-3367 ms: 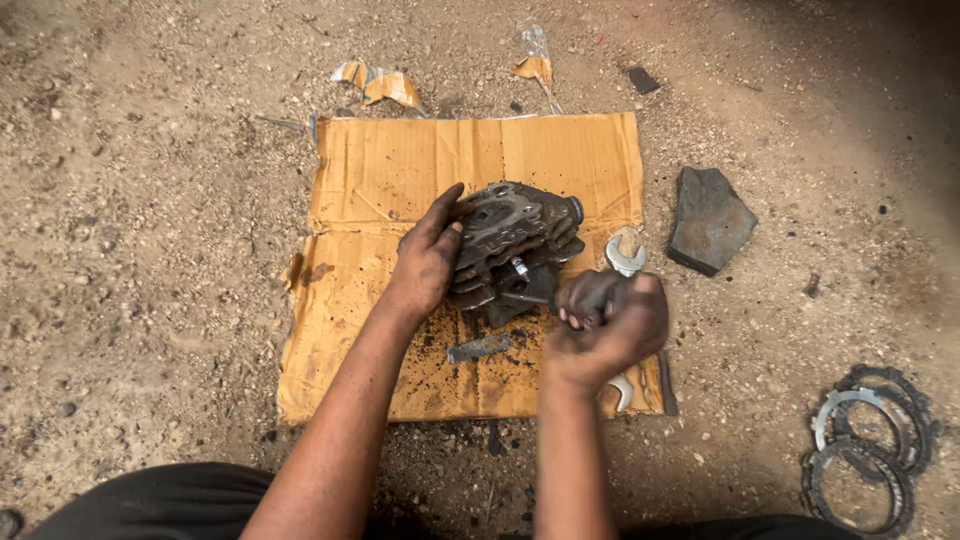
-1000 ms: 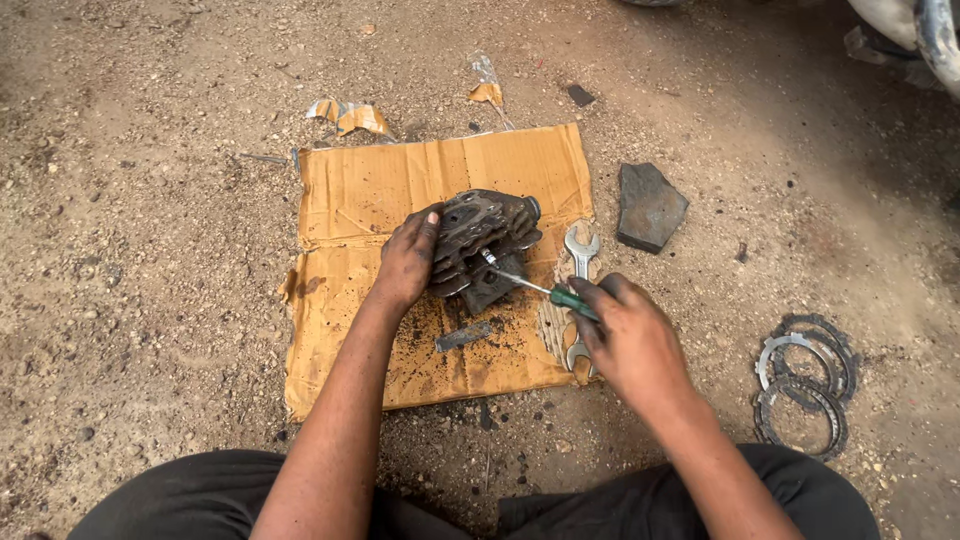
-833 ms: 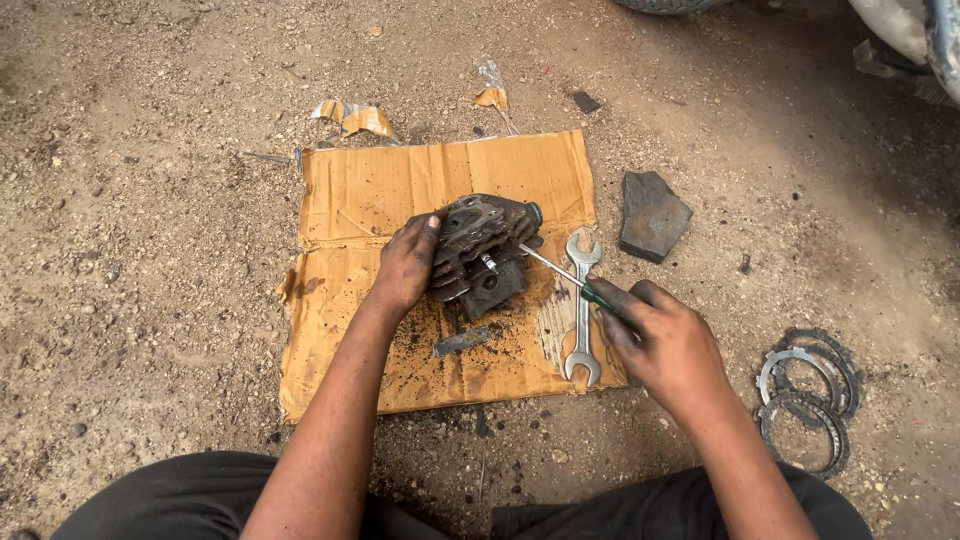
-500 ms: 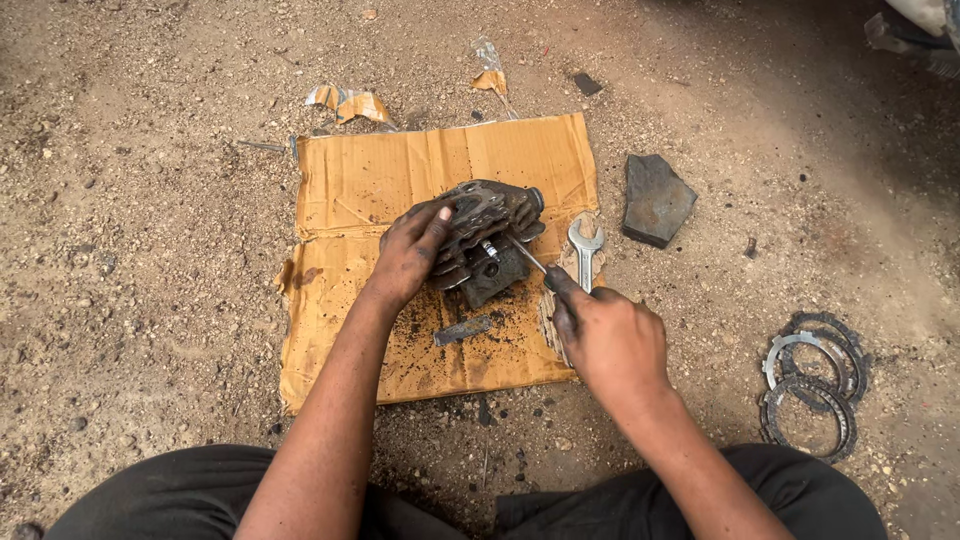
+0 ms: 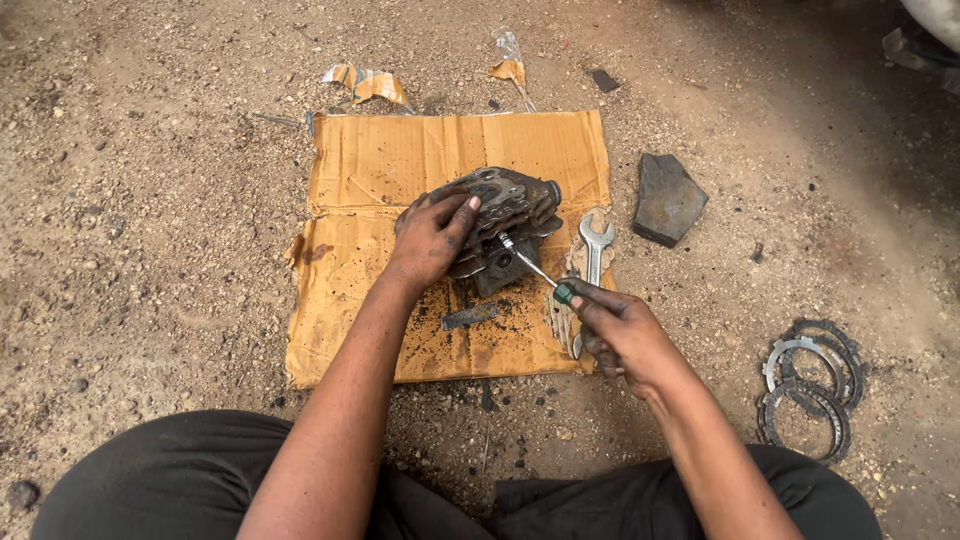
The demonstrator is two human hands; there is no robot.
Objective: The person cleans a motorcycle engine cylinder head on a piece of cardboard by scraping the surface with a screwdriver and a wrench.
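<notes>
Head view, left hand: the left hand [image 5: 432, 238] lies flat on top of the dirty metal engine part [image 5: 505, 225]. Its fingers are spread and press down on it; they are not wrapped around it.
Head view, right hand: the right hand [image 5: 622, 335] is clenched around the green handle of a screwdriver [image 5: 535, 270].
Head view, screwdriver: its thin metal end points up and to the left, and the tip touches the side of the engine part.
Head view, engine part: it sits near the middle of a brown cardboard sheet [image 5: 360, 180] that lies on the dirt ground.
Head view, close by: a silver wrench [image 5: 594, 240] lies on the cardboard just to the right of the engine part. A small dark metal strip [image 5: 470, 316] lies on the cardboard below it.
Head view, farther off: a flat dark stone [image 5: 667, 199] lies on the dirt to the right of the cardboard. A pile of metal rings [image 5: 810, 385] lies well apart on the far right.
</notes>
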